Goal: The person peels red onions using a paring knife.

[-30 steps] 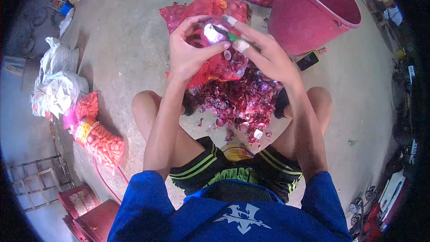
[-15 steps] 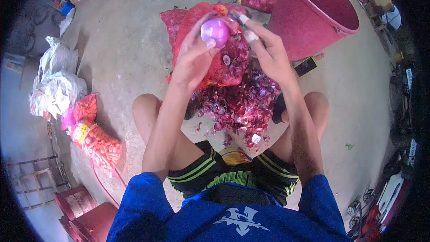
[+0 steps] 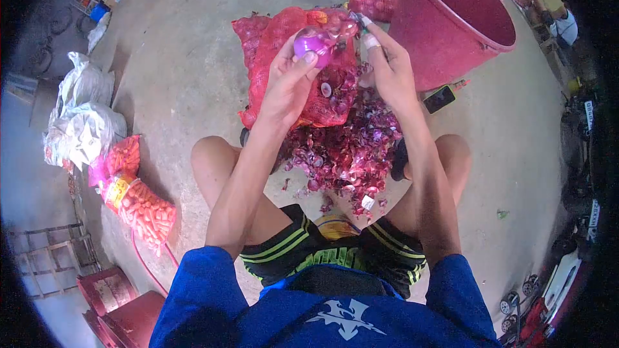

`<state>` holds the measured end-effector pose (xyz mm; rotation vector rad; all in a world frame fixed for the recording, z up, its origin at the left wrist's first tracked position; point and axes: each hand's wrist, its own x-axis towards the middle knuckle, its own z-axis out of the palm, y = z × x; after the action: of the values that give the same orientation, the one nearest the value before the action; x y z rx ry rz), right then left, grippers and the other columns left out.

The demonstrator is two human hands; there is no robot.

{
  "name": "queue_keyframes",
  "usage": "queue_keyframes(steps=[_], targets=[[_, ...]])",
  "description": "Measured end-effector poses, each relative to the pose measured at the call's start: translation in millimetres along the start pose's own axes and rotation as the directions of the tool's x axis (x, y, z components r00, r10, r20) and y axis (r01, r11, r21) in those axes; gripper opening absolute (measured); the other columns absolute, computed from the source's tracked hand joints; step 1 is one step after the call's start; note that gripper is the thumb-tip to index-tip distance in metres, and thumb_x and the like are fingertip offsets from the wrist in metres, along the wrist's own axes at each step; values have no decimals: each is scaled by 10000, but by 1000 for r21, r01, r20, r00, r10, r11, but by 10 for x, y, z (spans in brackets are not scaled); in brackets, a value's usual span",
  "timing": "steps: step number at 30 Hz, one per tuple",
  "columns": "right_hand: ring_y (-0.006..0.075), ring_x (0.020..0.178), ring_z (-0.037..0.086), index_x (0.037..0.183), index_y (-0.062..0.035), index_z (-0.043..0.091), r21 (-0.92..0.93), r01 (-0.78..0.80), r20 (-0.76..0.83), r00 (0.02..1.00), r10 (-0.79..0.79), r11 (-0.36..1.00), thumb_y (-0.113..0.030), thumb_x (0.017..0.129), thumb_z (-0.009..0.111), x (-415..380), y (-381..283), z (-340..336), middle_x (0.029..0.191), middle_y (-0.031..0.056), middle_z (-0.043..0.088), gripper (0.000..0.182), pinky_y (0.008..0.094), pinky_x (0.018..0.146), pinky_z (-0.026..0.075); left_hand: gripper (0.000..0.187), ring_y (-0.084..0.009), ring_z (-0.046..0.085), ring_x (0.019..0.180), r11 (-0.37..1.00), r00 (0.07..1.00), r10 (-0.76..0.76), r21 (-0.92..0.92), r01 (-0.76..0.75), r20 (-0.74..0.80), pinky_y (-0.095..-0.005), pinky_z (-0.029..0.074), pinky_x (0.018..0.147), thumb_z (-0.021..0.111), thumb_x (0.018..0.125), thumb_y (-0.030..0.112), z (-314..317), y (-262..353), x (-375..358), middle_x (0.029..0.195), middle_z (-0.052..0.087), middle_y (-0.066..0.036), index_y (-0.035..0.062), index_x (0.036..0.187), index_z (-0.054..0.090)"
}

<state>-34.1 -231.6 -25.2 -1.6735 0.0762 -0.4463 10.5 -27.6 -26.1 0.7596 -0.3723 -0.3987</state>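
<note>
My left hand [image 3: 291, 84] is closed around a shiny purple onion [image 3: 312, 49], its thumb pressed on the near side. A strip of loose skin [image 3: 343, 28] stretches from the onion toward my right fingers. My right hand [image 3: 392, 67], with white wraps on its fingers, is closed on what looks like a small green-handled knife [image 3: 365, 31], mostly hidden by the fingers. Below the hands lies a red mesh sack [image 3: 274, 71] of onions. A heap of purple onion peels [image 3: 345, 154] covers the floor between my feet.
A large red tub [image 3: 435, 45] stands at the right, with a phone [image 3: 440, 98] on the floor by it. Another onion sack [image 3: 374, 1] lies behind. White sacks [image 3: 87, 125] and a bag of carrots [image 3: 147, 209] sit at the left. Parked vehicles line the right edge.
My right hand has drawn slightly right, away from the onion, and loose skin now stretches between the hands. The onion has shifted a little to the right and turned in my left hand.
</note>
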Motion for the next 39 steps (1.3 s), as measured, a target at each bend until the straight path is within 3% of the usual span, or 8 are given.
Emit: queue_keyframes(steps=[1, 6, 10, 21, 24, 27, 33, 39], targets=[[84, 1017, 644, 1461, -42, 638, 34, -150, -3, 989, 150, 988, -181, 1098, 575, -4, -16, 5, 1195, 69, 750, 394, 274, 935, 524, 485, -189, 640, 1276, 999, 999, 34, -3, -34, -28, -380, 485, 1150, 736, 995, 103, 14, -25, 16, 1352, 669, -86, 20, 1438, 558], [33, 816, 548, 1487, -27, 613, 34, -75, -76, 994, 78, 997, -178, 1100, 571, 46, 69, 27, 978, -23, 677, 418, 226, 728, 465, 451, -193, 642, 1285, 995, 994, 69, -64, -75, -79, -388, 472, 1188, 727, 995, 64, -29, -113, 30, 1355, 671, -74, 56, 1420, 574], [27, 729, 480, 1508, -11, 589, 156, -150, -184, 967, 178, 976, -176, 1100, 573, 94, 140, -44, 893, -64, 599, 440, 223, 635, 399, 382, -202, 627, 1299, 961, 987, 40, -264, -80, -154, -360, 497, 1145, 676, 1057, 263, -74, -74, 39, 1369, 673, -47, 114, 1400, 596], [17, 705, 482, 1540, -21, 554, 98, 58, -151, 988, -43, 993, -183, 1106, 563, 121, -13, -169, 839, -77, 572, 463, 217, 620, 404, 447, -251, 642, 1213, 930, 943, -241, -330, 158, -228, -394, 543, 1041, 616, 1076, 468, -282, 129, 51, 1313, 686, -71, 114, 1347, 645], [19, 705, 483, 1547, -36, 554, 60, 89, -161, 984, -79, 994, -205, 1113, 552, 88, -75, -184, 836, -73, 573, 465, 217, 621, 407, 445, -202, 640, 1216, 985, 941, -147, 45, 169, -305, -344, 525, 995, 636, 1065, 483, -193, 129, 32, 1260, 711, -43, 134, 1341, 632], [26, 707, 490, 1548, -51, 560, 25, -14, -222, 975, 19, 1000, -176, 1108, 528, 76, -251, -232, 846, -65, 585, 459, 219, 624, 414, 434, -203, 659, 1173, 981, 930, -178, 21, 195, -322, -350, 506, 975, 649, 1059, 476, -122, 213, 15, 1281, 710, -43, 133, 1326, 641], [19, 703, 491, 1548, -61, 563, 114, -43, -263, 962, 72, 993, -186, 1110, 537, 98, -148, -187, 821, -73, 573, 457, 219, 617, 414, 376, -172, 680, 1075, 915, 947, -319, -273, 296, -42, -340, 489, 900, 686, 1035, 446, -275, 244, 34, 1252, 727, -22, 177, 1295, 661], [15, 676, 468, 1547, -70, 568, 86, -32, -263, 963, 54, 996, -199, 1117, 527, 116, -139, -244, 780, -75, 535, 450, 219, 596, 405, 359, -237, 660, 1192, 979, 925, -204, -58, 196, -320, -388, 526, 994, 637, 1068, 382, -375, 51, 41, 1342, 703, -77, 122, 1313, 669]])
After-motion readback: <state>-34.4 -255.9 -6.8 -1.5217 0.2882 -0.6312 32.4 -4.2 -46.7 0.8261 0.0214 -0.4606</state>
